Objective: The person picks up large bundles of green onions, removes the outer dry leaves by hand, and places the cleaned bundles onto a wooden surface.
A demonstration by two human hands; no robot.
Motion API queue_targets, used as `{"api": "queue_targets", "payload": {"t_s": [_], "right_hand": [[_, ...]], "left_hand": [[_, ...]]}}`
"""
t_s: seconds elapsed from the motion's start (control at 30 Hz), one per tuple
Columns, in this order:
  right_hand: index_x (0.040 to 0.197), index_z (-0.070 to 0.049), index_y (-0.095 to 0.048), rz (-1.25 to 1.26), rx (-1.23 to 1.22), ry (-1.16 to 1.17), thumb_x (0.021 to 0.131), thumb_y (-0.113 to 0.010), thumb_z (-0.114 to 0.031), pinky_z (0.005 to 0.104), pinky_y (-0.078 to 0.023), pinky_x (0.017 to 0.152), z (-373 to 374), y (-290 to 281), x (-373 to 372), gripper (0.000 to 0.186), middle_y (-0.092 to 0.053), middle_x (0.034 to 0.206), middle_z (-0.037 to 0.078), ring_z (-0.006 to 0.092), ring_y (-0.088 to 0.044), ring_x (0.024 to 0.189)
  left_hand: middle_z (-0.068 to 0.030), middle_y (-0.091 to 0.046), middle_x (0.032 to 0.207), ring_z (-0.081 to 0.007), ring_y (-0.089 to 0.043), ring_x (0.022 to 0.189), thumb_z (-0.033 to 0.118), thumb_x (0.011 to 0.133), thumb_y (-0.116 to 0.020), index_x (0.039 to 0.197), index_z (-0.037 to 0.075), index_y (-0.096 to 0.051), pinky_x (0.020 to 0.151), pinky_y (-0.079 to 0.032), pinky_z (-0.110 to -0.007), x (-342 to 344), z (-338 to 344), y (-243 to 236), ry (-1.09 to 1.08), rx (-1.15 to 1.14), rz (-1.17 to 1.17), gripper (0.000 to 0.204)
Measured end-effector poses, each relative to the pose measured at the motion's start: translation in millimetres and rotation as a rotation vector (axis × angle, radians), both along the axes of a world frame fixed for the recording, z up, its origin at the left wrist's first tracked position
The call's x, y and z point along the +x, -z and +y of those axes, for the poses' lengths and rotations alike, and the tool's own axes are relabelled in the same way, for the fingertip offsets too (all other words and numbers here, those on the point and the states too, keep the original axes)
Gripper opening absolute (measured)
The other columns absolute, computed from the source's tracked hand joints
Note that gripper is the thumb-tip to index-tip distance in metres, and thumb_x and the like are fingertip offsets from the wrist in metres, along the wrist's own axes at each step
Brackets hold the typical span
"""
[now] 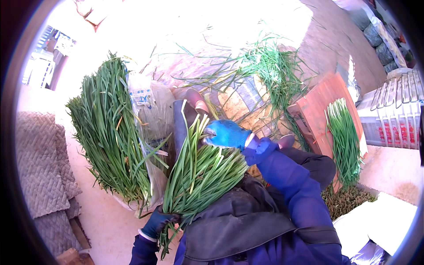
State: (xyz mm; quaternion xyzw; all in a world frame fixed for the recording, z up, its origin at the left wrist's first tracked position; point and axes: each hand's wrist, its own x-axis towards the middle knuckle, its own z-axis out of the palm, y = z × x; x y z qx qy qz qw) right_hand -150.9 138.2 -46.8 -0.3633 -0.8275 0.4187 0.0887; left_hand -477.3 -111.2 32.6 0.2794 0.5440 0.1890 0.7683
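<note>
A loose bunch of garlic chives (207, 172) lies across my lap, its pale stem ends toward the right and its leafy ends at the lower left. My left hand (161, 222), in a dark glove, is closed round the leafy end. Above the bunch, my right hand (227, 134), in a blue glove, has its fingers curled in a pinch at a few stalks that stick up from it. The palm side of that hand is hidden. Left of my lap stands a big upright heap of garlic chives (108, 132), partly wrapped in a clear plastic bag (154, 106).
Loose trimmed leaves (274, 66) lie scattered on the floor ahead. At the right, a neat bundle of chives (344, 141) rests on a wooden stand (316, 110). A white plastic crate (391, 115) stands beyond it. Grey quilted mats (39, 163) lie at the far left.
</note>
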Motion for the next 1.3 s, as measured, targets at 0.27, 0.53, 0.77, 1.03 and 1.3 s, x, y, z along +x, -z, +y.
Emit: {"api": "queue_targets", "payload": {"t_s": [0.27, 0.53, 0.77, 1.03, 1.3], "right_hand": [[0.085, -0.007, -0.061, 0.609, -0.619, 0.920, 0.093, -0.055, -0.027, 0.0265, -0.047, 0.054, 13, 5, 72, 0.023, -0.062, 0.073, 0.004, 0.0123, -0.058, 0.059], [0.079, -0.004, -0.059, 0.017, -0.150, 0.388, 0.084, -0.059, -0.051, 0.0381, -0.047, 0.056, -37, -37, -23, 0.047, -0.060, 0.065, 0.011, 0.0265, -0.061, 0.058], [0.103, -0.004, -0.058, 0.729, -0.363, 0.944, 0.091, -0.057, -0.016, 0.0245, -0.046, 0.053, 28, 74, 134, 0.018, -0.062, 0.083, 0.002, 0.0071, -0.052, 0.061], [0.125, 0.000, -0.050, 1.256, -1.104, 0.299, 0.088, -0.063, -0.025, 0.0298, -0.046, 0.091, -60, 15, 67, 0.047, -0.063, 0.112, 0.009, 0.0178, -0.061, 0.102], [0.111, -0.003, -0.057, 0.810, -1.159, 0.614, 0.082, -0.069, -0.012, 0.0265, -0.051, 0.078, -67, 18, 93, 0.032, -0.065, 0.099, 0.005, 0.0139, -0.064, 0.089]], "left_hand": [[-0.0120, -0.065, 0.097, -0.0199, -0.064, 0.082, 0.003, 0.075, -0.069, 0.121, -0.004, -0.050, 0.078, -0.052, -0.031, 19, 4, -10, -0.161, -0.105, 0.073, 0.050], [-0.0100, -0.065, 0.094, -0.0174, -0.063, 0.078, -0.005, 0.073, -0.067, 0.118, -0.002, -0.053, 0.073, -0.051, -0.029, 27, 1, -14, -0.194, -0.155, 0.134, 0.047], [-0.0070, -0.065, 0.090, -0.0144, -0.061, 0.074, -0.001, 0.074, -0.069, 0.111, -0.002, -0.056, 0.068, -0.049, -0.025, 26, 7, -11, -0.011, -0.066, 0.094, 0.040], [-0.0093, -0.063, 0.077, -0.0159, -0.061, 0.065, 0.018, 0.074, -0.074, 0.114, -0.002, -0.052, 0.057, -0.050, -0.026, 18, 20, -23, -0.145, 0.036, 0.035, 0.050], [-0.0075, -0.060, 0.080, -0.0164, -0.058, 0.064, 0.042, 0.081, -0.067, 0.097, -0.001, -0.057, 0.056, -0.046, -0.026, 11, -8, 30, -0.193, -0.007, -0.142, 0.047]]}}
